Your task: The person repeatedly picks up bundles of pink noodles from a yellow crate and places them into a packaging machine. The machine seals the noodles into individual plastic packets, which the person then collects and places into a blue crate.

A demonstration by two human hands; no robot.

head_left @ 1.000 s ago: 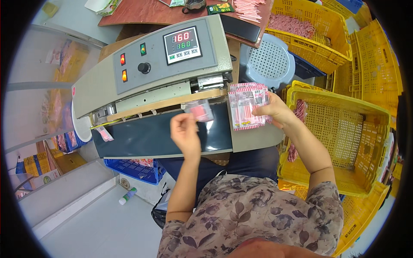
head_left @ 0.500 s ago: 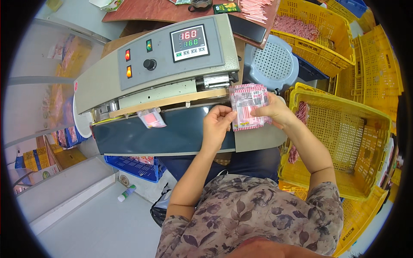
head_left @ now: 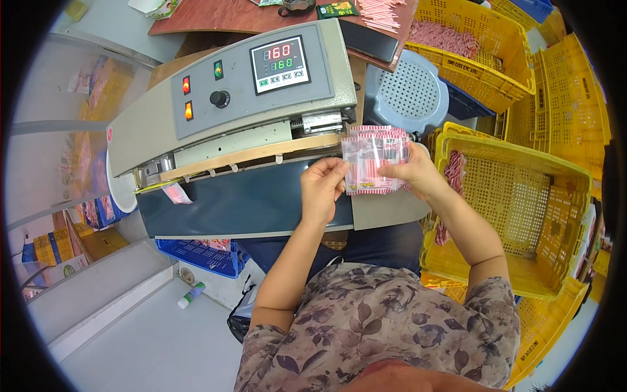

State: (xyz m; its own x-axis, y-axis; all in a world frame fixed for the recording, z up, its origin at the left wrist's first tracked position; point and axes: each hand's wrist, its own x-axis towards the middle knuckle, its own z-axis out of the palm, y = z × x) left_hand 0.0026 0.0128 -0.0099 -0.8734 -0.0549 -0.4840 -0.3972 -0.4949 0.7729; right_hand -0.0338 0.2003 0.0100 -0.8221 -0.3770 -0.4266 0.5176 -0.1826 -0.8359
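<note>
A small stack of clear packets with pink-and-white striped edges and pink sticks inside is in my right hand, thumb on top and fingers underneath. My left hand pinches the left edge of the top packet, which sticks out left past the others. Both hands are at the right end of a band sealing machine, in front of its dark panel. At the machine's left end, another packet hangs from the sealing band, its upper edge hidden in it.
Yellow crates stand at the right, some with pink striped pieces. A blue-grey stool is behind my right hand. A reddish table at the back bears a phone and loose pink sticks. A blue crate is below the machine.
The packet in the sealing band has travelled left along the machine. My left hand has slid the top packet leftward, partly off the stack. The whole view has shifted slightly.
</note>
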